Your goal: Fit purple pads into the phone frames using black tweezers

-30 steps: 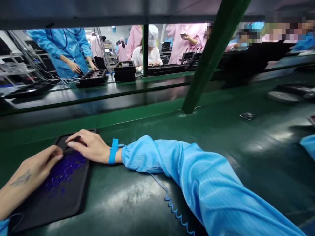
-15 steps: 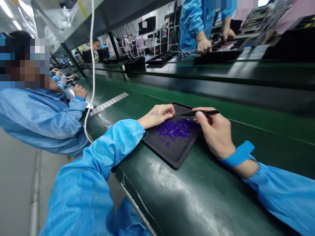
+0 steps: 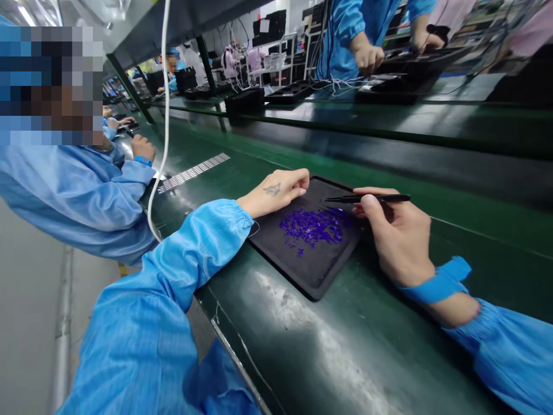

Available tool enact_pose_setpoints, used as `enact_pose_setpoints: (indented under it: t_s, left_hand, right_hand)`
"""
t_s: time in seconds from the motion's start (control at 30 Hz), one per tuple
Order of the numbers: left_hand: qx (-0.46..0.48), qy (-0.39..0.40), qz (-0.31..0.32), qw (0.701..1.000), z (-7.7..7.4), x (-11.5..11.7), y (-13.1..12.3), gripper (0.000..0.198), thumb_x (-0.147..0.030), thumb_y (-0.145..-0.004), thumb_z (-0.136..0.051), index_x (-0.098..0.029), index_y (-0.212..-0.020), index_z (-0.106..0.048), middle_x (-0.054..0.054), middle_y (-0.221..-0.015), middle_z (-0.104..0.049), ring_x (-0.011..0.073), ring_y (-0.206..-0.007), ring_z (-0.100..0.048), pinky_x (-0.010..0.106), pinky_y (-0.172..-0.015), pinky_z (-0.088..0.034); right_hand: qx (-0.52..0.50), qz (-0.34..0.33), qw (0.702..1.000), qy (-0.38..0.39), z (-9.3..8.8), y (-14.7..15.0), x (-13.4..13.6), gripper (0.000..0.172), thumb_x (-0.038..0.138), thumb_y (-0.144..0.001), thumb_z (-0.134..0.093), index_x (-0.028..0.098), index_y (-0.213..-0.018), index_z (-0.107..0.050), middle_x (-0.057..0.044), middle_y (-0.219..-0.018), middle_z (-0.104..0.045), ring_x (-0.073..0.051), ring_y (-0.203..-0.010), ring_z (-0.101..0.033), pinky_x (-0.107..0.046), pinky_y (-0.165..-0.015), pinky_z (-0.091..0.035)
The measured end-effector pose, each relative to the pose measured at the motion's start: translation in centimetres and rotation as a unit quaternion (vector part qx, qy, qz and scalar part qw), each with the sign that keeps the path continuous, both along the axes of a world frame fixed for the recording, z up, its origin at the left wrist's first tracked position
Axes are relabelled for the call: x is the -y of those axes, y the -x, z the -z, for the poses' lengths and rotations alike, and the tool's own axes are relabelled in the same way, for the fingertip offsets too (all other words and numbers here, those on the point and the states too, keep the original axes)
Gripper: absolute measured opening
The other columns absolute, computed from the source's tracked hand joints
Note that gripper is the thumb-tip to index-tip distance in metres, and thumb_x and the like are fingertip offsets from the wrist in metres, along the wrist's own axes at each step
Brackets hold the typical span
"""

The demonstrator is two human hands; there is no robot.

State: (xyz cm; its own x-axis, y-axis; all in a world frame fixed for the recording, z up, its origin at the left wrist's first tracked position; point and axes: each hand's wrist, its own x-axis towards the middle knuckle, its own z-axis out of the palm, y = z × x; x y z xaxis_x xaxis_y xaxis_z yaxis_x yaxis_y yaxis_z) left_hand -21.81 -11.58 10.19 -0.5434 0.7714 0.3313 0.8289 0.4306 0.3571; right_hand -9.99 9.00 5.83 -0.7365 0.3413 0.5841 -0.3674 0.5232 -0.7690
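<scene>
A shallow black tray (image 3: 298,276) lies on the green bench, with many tiny purple pieces (image 3: 311,226) scattered over its middle. My right hand (image 3: 400,230) grips black tweezers (image 3: 384,197) between thumb and fingers. Their tips point left, above the far part of the tray. At the tray's far left side is my left hand (image 3: 276,191), its fingers curled with thumb against them. Whatever those fingers hold, if anything, is hidden.
A white cable (image 3: 166,98) hangs down at left. Beyond my left hand, a perforated metal strip (image 3: 194,173) lies on the bench (image 3: 345,340). A co-worker's blue sleeve (image 3: 78,196) is close at left. Across the bench, another person's hand (image 3: 366,55) works by black trays (image 3: 298,92).
My right hand and the tweezers have shifted right, away from my left hand. The left hand stays at the tray's far left side. The view has shifted slightly.
</scene>
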Motion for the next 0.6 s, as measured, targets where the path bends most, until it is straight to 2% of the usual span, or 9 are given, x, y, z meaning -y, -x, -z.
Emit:
enact_pose_setpoints:
  t_s: [0.07,0.17,0.27,0.4,0.5,0.6]
  left_hand:
    - [-0.022,0.023,-0.005,0.999,0.0,0.4,0.3,0.008,-0.014,-0.092,-0.054,-0.016,-0.093,-0.061,0.001,-0.080,-0.062,0.0169,-0.078,-0.055,0.031,-0.078,-0.044]
    - [-0.052,0.052,0.000,0.997,0.3,0.9,0.4,0.013,-0.011,-0.093,-0.052,-0.017,-0.095,-0.063,0.005,-0.095,-0.063,0.0216,-0.095,-0.054,0.036,-0.090,-0.044]
    - [-0.064,0.073,0.014,0.995,0.9,1.0,0.4,0.019,-0.007,-0.092,-0.050,-0.017,-0.099,-0.064,0.007,-0.112,-0.061,0.0229,-0.105,-0.050,0.039,-0.098,-0.043]
    - [-0.068,0.079,0.019,0.994,1.9,0.8,0.5,0.021,-0.006,-0.089,-0.050,-0.016,-0.101,-0.064,0.009,-0.122,-0.058,0.0253,-0.111,-0.046,0.043,-0.101,-0.043]
    - [-0.064,0.074,0.034,0.995,2.2,0.6,0.7,0.025,-0.005,-0.088,-0.047,-0.017,-0.102,-0.064,0.008,-0.124,-0.058,0.0247,-0.115,-0.046,0.044,-0.104,-0.042]
    - [-0.060,0.068,0.052,0.995,1.6,0.7,0.8,0.029,-0.003,-0.089,-0.044,-0.019,-0.100,-0.065,0.006,-0.122,-0.060,0.0223,-0.117,-0.049,0.044,-0.109,-0.038]
  right_hand:
    - [0.005,-0.009,1.000,0.023,-0.1,-0.1,0.2,0.029,0.045,-0.092,-0.063,0.021,-0.105,-0.073,-0.005,-0.086,-0.075,-0.021,-0.077,-0.073,-0.039,-0.077,-0.060]
    - [0.008,-0.017,0.998,0.054,-0.3,-0.2,0.5,0.026,0.039,-0.093,-0.064,0.018,-0.105,-0.074,-0.007,-0.085,-0.075,-0.020,-0.077,-0.074,-0.037,-0.078,-0.061]
    - [0.006,-0.015,0.998,0.055,-0.4,-0.3,0.7,0.024,0.034,-0.093,-0.064,0.016,-0.105,-0.074,-0.009,-0.086,-0.075,-0.018,-0.078,-0.074,-0.035,-0.078,-0.061]
    - [0.000,-0.004,0.999,0.040,-0.4,-0.3,0.8,0.021,0.029,-0.094,-0.062,0.016,-0.105,-0.074,-0.008,-0.085,-0.075,-0.017,-0.076,-0.073,-0.033,-0.076,-0.061]
    - [-0.001,0.005,1.000,0.021,-0.5,-0.4,0.8,0.020,0.027,-0.094,-0.060,0.017,-0.104,-0.074,-0.008,-0.084,-0.075,-0.016,-0.074,-0.073,-0.032,-0.074,-0.060]
    - [-0.004,0.009,1.000,0.021,-0.5,-0.3,0.8,0.020,0.027,-0.094,-0.060,0.017,-0.103,-0.075,-0.008,-0.082,-0.075,-0.016,-0.073,-0.072,-0.032,-0.072,-0.060]
